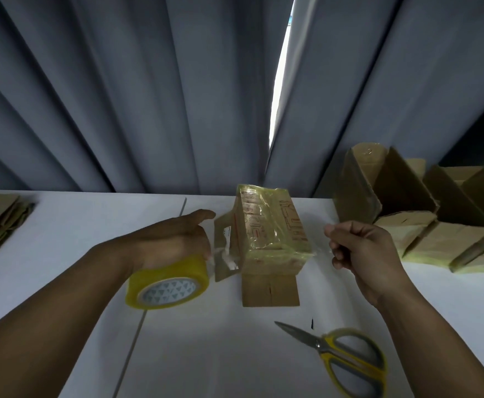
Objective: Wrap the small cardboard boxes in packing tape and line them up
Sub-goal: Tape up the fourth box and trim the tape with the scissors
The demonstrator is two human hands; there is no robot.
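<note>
1. Centrally on table [63, 225]: box [269, 228], partly wrapped in yellowish tape, left and near flaps open.
2. Just left of box: left hand [174, 237], fingers curled over tape roll [167, 280], gripping it.
3. Right of box: right hand [361, 251], fingers curled, pinching faint clear tape strip [322, 242].
4. Near right: scissors [347, 357], blades closed.
5. Far right: wrapped boxes [436, 239] in a row.

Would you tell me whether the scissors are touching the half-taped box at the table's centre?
Apart: the head view shows bare white table between the scissors and the box.
</note>
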